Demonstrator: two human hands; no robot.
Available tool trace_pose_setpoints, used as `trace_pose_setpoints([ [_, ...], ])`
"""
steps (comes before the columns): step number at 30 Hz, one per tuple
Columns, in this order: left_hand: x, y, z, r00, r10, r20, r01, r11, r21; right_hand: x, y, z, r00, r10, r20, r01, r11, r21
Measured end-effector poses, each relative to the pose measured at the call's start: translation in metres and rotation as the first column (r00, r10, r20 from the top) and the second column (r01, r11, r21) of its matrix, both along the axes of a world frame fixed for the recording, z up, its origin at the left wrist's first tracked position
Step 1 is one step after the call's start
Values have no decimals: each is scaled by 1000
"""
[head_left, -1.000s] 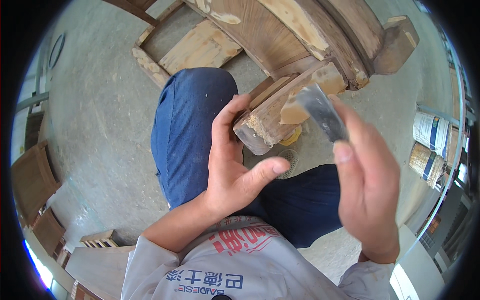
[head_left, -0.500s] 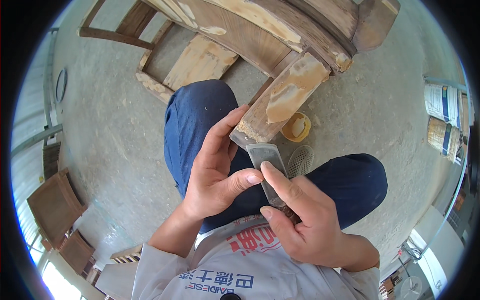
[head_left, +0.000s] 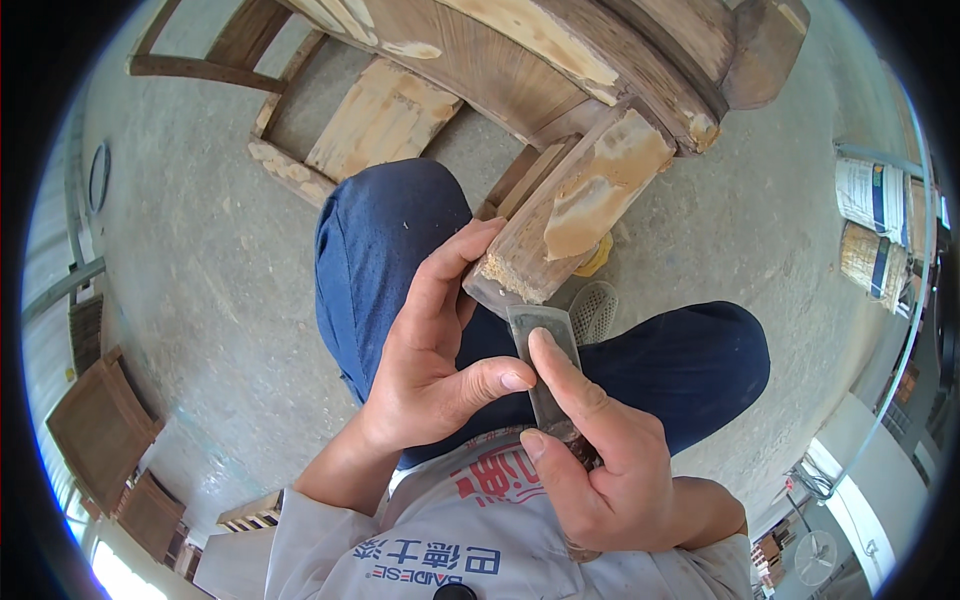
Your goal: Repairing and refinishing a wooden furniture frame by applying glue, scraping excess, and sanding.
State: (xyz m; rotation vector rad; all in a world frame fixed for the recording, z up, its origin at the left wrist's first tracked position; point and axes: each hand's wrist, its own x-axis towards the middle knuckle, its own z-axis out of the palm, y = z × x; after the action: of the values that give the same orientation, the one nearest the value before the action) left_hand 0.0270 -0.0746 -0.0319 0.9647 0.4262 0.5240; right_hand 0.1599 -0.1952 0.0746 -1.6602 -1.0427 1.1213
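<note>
From the head camera, looking straight down: the right hand (head_left: 600,470) grips a flat metal scraper blade (head_left: 545,350), thumb clamped at its lower end and forefinger stretched along its face, the blade's top edge sitting just under the end of the wooden chair leg (head_left: 570,215). The left hand (head_left: 440,360) is wrapped onto that leg end from the side, fingers laid up against the wood, thumb pressing across toward the blade, so both hands are closed on their work, none slack. The leg shows pale patches of filler on its face and a ragged, crumbly edge at its cut end, and that's where the blade is lined up; I'd call this the scraping step, blade set and ready at the end of the leg. The next stroke looks to need the edge held flat to the wood and the left hand bracing firm, thumb kept clear of the steel. The chair frame (head_left: 520,60) lies tipped over across the top of the view, the person's knees in blue trousers (head_left: 380,240) either side of the work. A small yellow tub (head_left: 598,258) sits on the concrete floor (head_left: 200,270) right beneath the leg, close under the blade's path. Another patched wooden frame (head_left: 370,120) lies beyond, paint cans (head_left: 875,225) off right, stacked brown chairs (head_left: 100,430) far left.
</note>
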Motion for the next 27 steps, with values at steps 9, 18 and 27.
trace_pose_setpoints([
  [9,1,1,0,1000,9,-10,-8,998,55,3,5,2,999,20,-40,-22,998,-51],
  [18,1,0,-3,1000,6,8,-7,1000,27,5,9,3,999,40,-23,-41,998,-56],
  [27,2,2,1,999,27,-31,-23,993,112,3,6,-9,999,27,21,-28,999,39],
])
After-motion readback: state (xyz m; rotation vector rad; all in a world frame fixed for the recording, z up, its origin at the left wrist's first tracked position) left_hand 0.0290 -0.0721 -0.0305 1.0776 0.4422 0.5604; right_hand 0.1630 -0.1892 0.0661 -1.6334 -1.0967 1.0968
